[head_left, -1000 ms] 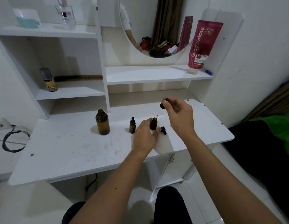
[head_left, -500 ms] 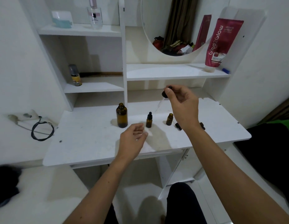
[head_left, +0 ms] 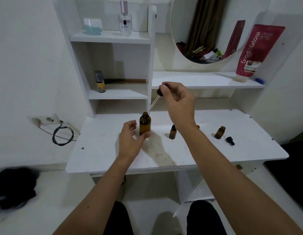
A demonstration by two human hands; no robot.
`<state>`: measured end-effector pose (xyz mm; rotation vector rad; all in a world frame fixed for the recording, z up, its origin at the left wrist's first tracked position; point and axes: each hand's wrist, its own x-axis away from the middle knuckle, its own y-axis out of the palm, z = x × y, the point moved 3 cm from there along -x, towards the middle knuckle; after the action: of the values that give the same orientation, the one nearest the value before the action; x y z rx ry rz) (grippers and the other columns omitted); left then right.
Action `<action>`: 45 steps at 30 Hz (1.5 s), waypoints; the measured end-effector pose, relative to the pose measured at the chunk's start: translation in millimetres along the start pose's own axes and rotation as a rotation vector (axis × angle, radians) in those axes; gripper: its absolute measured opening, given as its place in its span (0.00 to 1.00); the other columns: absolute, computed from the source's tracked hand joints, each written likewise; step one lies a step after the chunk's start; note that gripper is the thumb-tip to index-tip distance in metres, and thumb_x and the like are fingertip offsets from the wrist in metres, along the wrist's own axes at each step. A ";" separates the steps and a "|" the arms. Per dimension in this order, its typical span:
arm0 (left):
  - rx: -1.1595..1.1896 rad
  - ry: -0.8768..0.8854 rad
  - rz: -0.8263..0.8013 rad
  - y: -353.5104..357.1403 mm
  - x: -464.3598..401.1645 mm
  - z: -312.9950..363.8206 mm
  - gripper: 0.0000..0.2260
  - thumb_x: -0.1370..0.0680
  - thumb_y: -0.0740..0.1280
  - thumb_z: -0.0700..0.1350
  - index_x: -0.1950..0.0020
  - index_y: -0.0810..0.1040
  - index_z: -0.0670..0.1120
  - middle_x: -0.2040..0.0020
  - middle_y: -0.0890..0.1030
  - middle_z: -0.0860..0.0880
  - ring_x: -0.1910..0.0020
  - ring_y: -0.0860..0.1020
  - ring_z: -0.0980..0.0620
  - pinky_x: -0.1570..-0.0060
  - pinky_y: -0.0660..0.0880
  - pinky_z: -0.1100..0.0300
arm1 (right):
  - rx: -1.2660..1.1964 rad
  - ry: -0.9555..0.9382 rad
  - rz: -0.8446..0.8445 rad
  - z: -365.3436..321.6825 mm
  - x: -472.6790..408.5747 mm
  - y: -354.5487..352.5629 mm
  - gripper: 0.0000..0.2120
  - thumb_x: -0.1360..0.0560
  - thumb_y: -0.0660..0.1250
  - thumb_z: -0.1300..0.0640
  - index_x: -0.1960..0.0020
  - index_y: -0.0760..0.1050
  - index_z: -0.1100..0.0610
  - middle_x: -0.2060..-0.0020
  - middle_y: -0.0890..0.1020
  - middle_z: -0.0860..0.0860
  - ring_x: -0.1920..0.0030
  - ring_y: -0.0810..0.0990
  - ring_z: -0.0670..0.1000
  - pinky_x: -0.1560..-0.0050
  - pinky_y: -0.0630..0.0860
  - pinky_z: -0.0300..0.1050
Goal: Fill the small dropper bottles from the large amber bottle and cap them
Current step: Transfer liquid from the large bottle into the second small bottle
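On the desk: white laminate desktop [head_left: 189,155], matte and scuffed, a smudged patch seen mid-surface.
Large amber bottle [head_left: 145,124]: brown glass, round body, narrow neck, uncapped, stood upright near the desk's middle.
Dropper [head_left: 155,100]: black rubber bulb, clear thin glass pipette, tilted, tip held at the bottle mouth.
Right hand [head_left: 178,103]: bulb pinched between thumb and forefinger, other fingers curled.
Left hand [head_left: 130,141]: fingers loosely spread, thumb tip touched to the bottle base; nothing gripped.
Small dropper bottles: one capped [head_left: 172,132], one open [head_left: 219,132], both amber glass, right of the large bottle.
Loose cap [head_left: 230,140]: black, laid beside the open one.
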<state>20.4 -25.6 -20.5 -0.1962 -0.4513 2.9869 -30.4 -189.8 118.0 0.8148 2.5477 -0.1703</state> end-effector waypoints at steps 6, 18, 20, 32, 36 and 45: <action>-0.014 0.044 -0.004 2.7 -6.0 -2.6 0.24 0.26 0.79 0.50 0.32 0.76 0.49 0.40 0.81 0.56 0.40 0.78 0.54 0.34 0.76 0.55 | 0.001 0.012 -0.023 12.7 -4.7 9.2 0.05 0.18 0.71 0.62 0.43 0.84 0.58 0.55 0.88 0.44 0.51 0.88 0.42 0.44 0.82 0.36; -0.032 0.065 0.011 4.1 -8.4 -4.4 0.21 0.25 0.78 0.50 0.34 0.78 0.48 0.41 0.83 0.54 0.43 0.79 0.54 0.37 0.75 0.59 | 0.147 0.125 -0.183 45.2 4.9 26.7 0.08 0.20 0.74 0.58 0.43 0.85 0.59 0.52 0.89 0.50 0.48 0.89 0.48 0.41 0.84 0.43; -0.032 0.062 0.010 3.8 -7.6 -5.0 0.21 0.25 0.78 0.49 0.34 0.78 0.48 0.41 0.83 0.54 0.43 0.79 0.55 0.37 0.75 0.60 | 0.186 0.147 -0.203 51.7 6.9 27.6 0.06 0.21 0.75 0.58 0.46 0.85 0.59 0.54 0.89 0.51 0.49 0.89 0.50 0.40 0.85 0.48; -0.078 0.041 0.001 6.0 -5.2 -3.2 0.21 0.24 0.76 0.50 0.33 0.77 0.48 0.38 0.83 0.52 0.43 0.79 0.54 0.36 0.74 0.59 | 0.248 0.177 -0.227 55.4 7.4 31.6 0.01 0.21 0.76 0.59 0.52 0.85 0.56 0.56 0.89 0.51 0.51 0.88 0.52 0.41 0.85 0.51; -0.084 0.057 -0.008 6.3 -4.3 -2.9 0.21 0.23 0.76 0.49 0.33 0.76 0.48 0.39 0.83 0.52 0.41 0.79 0.52 0.36 0.75 0.58 | 0.245 0.172 -0.260 50.6 7.4 30.4 0.05 0.21 0.75 0.58 0.46 0.86 0.57 0.52 0.89 0.50 0.48 0.88 0.50 0.40 0.84 0.46; -0.196 0.073 -0.010 9.0 -3.2 -3.6 0.20 0.22 0.74 0.52 0.33 0.74 0.51 0.40 0.81 0.54 0.42 0.79 0.51 0.38 0.77 0.56 | 0.109 0.062 -0.194 16.8 0.8 26.6 0.08 0.19 0.73 0.59 0.41 0.85 0.59 0.49 0.89 0.51 0.46 0.88 0.49 0.39 0.82 0.39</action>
<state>23.3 -33.5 -26.3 -0.3182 -0.7340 2.9123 -9.1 -171.9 103.3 0.6195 2.6938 -0.3525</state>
